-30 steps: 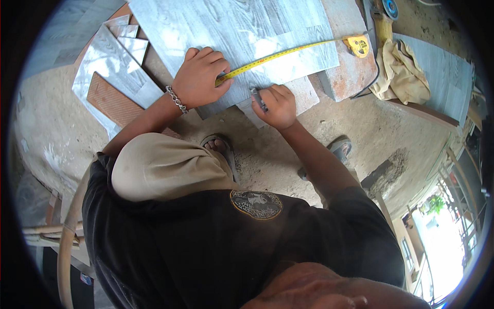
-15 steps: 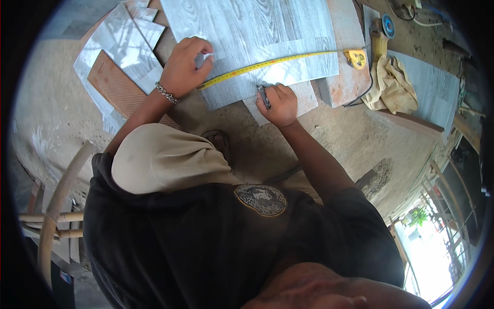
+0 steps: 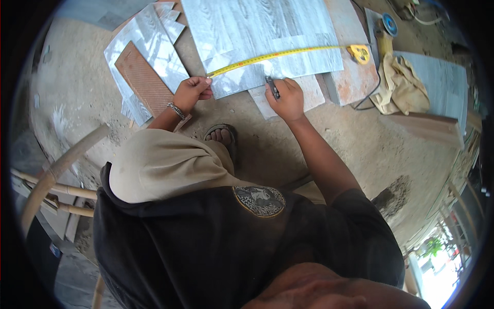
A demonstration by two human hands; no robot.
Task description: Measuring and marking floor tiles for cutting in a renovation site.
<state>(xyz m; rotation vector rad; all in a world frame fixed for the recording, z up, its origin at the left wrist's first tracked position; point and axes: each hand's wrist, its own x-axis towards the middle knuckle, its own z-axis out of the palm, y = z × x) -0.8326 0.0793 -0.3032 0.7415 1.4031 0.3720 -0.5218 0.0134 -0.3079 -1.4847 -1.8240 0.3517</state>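
Observation:
A grey wood-grain tile [image 3: 257,26] lies in front of me. Across its near part stretches a yellow tape measure blade [image 3: 272,54], running to its yellow case [image 3: 358,53] on the right. My left hand [image 3: 193,93], with a chain bracelet at the wrist, is closed, thumb and forefinger pinching at the blade's hooked end by the tile's left edge. My right hand [image 3: 288,99] is wrapped round a short dark pen-like tool [image 3: 272,87], its tip over the tile's near edge. I cannot make out the tool's exact kind.
Cut tile pieces [image 3: 149,38] and a brown ribbed-back piece [image 3: 141,77] lie at left. On the right are a pale slab [image 3: 355,82], an angle grinder [image 3: 387,31] with a blue disc, and a beige cloth [image 3: 404,85]. Bamboo poles [image 3: 67,159] stand at lower left.
My left hand has come down from over the tile's left edge to the tape's end. The right hand still holds the dark tool near the tile's edge. The view has shifted slightly.

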